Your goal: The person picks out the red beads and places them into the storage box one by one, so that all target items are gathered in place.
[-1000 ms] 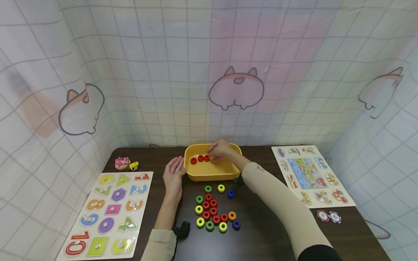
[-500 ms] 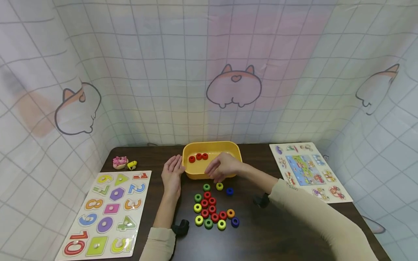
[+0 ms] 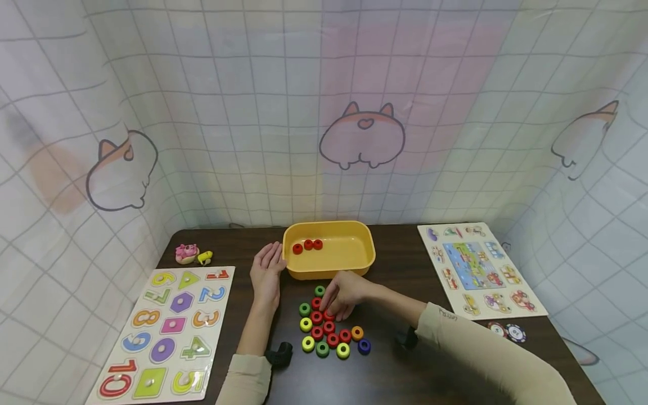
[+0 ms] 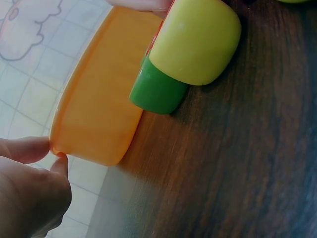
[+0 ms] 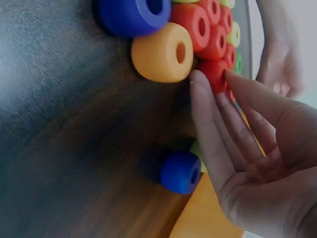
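Note:
My right hand [image 3: 346, 295] reaches over a cluster of chunky beads with holes. In the right wrist view its thumb and fingers close round a red bead [image 5: 214, 73] at the cluster's edge. Beside that lies an orange bead [image 5: 161, 53]. My left hand [image 3: 265, 275] lies at the left end of the yellow tray [image 3: 349, 270]. Its fingers are fairly straight, and in the left wrist view its fingertips touch the tray's corner. In the tray sit three red beads [image 3: 308, 244]. Green, yellow and blue beads lie round the red ones; my right hand hides some.
A number puzzle board [image 3: 167, 332] lies on the left, with small pink and yellow toys [image 3: 187, 253] behind it. On the right are a picture puzzle board [image 3: 481, 273] and poker chips [image 3: 516, 333]. A patterned curtain [image 3: 253, 140] surrounds the dark table [image 3: 395, 382].
My right hand has come out of the tray, back toward me, and down onto the red beads in the cluster. My left hand stays at the tray's left end.

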`<action>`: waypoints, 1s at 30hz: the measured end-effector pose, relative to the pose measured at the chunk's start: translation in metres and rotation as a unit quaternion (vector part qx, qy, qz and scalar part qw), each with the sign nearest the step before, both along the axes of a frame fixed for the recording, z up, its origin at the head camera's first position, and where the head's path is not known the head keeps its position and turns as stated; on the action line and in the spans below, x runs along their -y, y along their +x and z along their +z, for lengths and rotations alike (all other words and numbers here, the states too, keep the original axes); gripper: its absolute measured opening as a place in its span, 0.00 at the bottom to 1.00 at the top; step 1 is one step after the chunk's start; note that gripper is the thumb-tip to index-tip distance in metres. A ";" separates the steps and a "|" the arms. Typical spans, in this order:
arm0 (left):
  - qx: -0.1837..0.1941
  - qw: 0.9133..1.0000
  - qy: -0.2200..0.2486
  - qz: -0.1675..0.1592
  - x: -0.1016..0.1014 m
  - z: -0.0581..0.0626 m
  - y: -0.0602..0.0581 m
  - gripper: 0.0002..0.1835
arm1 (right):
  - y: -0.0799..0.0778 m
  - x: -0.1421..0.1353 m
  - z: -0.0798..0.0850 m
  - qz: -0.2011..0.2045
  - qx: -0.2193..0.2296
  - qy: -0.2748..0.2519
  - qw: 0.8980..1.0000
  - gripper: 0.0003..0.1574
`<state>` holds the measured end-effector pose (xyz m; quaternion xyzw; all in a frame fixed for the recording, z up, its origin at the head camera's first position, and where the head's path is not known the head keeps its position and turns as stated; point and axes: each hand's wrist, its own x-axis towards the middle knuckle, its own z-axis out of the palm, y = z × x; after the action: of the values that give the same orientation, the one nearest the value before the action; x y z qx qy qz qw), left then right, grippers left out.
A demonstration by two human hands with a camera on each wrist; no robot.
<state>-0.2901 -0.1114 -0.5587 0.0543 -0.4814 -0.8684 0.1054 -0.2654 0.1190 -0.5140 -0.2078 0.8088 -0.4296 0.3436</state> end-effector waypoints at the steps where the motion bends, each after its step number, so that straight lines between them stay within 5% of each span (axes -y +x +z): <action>1: 0.000 1.000 0.001 0.001 0.000 0.000 0.000 0.31 | 0.001 0.001 -0.001 -0.002 0.005 -0.004 1.000 0.08; 9: 0.001 1.000 0.008 -0.001 0.003 -0.002 -0.001 0.31 | -0.011 -0.003 0.019 -0.008 0.041 -0.020 0.999 0.10; 14: 0.005 1.000 0.011 -0.001 0.001 0.000 0.000 0.31 | -0.042 -0.010 0.053 -0.013 0.057 -0.037 0.998 0.14; 19: 0.006 1.000 0.019 -0.014 0.003 0.003 0.002 0.32 | -0.080 -0.011 0.074 -0.068 0.043 -0.030 0.996 0.16; 23: 0.005 1.000 0.021 -0.022 0.004 0.008 0.005 0.32 | -0.107 -0.007 0.068 -0.118 0.031 -0.028 0.992 0.17; 30: 0.008 0.999 0.026 -0.025 0.004 0.012 0.008 0.33 | -0.140 0.000 0.031 -0.175 0.021 0.000 0.984 0.17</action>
<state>-0.2826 -0.1154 -0.5462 0.0522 -0.4610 -0.8823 0.0788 -0.4059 0.1188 -0.4834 -0.0540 0.8253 -0.4872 0.2803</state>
